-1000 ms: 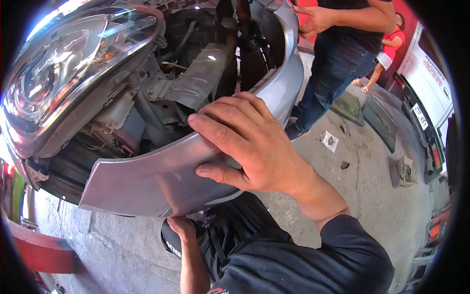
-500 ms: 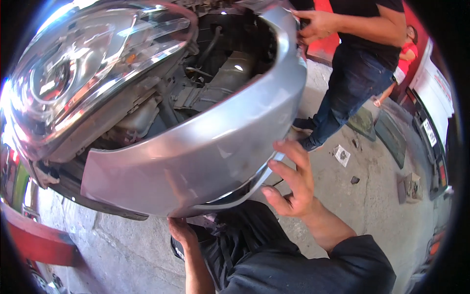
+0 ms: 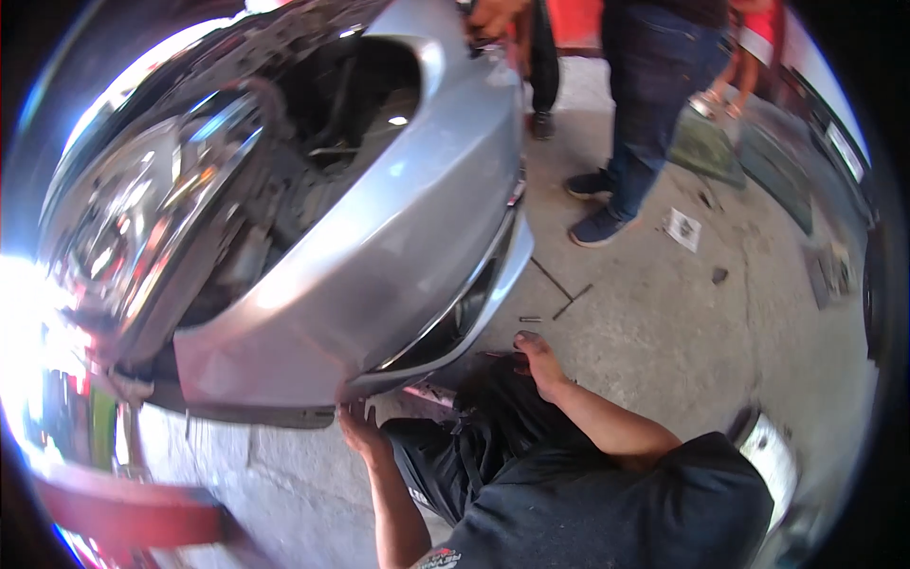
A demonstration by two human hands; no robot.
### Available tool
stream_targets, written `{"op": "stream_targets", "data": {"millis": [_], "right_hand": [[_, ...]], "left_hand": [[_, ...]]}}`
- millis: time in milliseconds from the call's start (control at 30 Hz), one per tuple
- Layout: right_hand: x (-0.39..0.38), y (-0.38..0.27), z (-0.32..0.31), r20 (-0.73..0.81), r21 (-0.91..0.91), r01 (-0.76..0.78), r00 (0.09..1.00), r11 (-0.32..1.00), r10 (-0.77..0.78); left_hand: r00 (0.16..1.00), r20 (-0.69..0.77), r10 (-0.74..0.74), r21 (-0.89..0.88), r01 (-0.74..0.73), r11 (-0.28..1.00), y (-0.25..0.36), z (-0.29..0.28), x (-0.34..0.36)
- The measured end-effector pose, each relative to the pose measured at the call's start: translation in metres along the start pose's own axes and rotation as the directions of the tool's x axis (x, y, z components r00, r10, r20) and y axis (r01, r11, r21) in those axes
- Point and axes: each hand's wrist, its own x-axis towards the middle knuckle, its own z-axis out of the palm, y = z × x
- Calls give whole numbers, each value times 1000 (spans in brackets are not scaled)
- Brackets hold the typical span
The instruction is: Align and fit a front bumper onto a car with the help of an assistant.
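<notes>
A silver front bumper (image 3: pixel 379 228) slants across the front of a car, below its clear headlight (image 3: pixel 114 218). My left hand (image 3: pixel 360 431) is at the bumper's near lower edge, fingers pressed up against it. Along the bottom of the bumper runs a thin silver strip (image 3: pixel 502 284) bordering a dark opening. My right hand (image 3: pixel 540 365) is off the bumper, over my bent leg, its fingers loosely apart with nothing seen in them. Another person's hand (image 3: pixel 498 19) is at the far part of the bumper, partly cut off by the picture's top edge.
A T-shaped metal tool (image 3: pixel 572 302) and a short metal piece (image 3: pixel 530 320) lie on the concrete floor. Beyond stand a person's legs (image 3: pixel 645 114) in jeans. White paper (image 3: pixel 682 230) and dark panels (image 3: pixel 773 180) lie to the right. A red beam (image 3: pixel 142 512) is at lower left.
My right hand has left the strip and dropped back over my leg. My left hand stays at the lower edge. The view has shifted, bringing the floor tools into sight.
</notes>
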Motion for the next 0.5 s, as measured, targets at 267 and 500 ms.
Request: {"op": "stream_targets", "data": {"millis": [267,500], "right_hand": [[88,9,9,247,373,-270,951,888,186],[81,-9,92,405,606,-332,911,723,79]], "left_hand": [[967,-233,105,69,-91,993,36,15,-18],[886,-350,304,146,-268,952,127,-29,-15]]}}
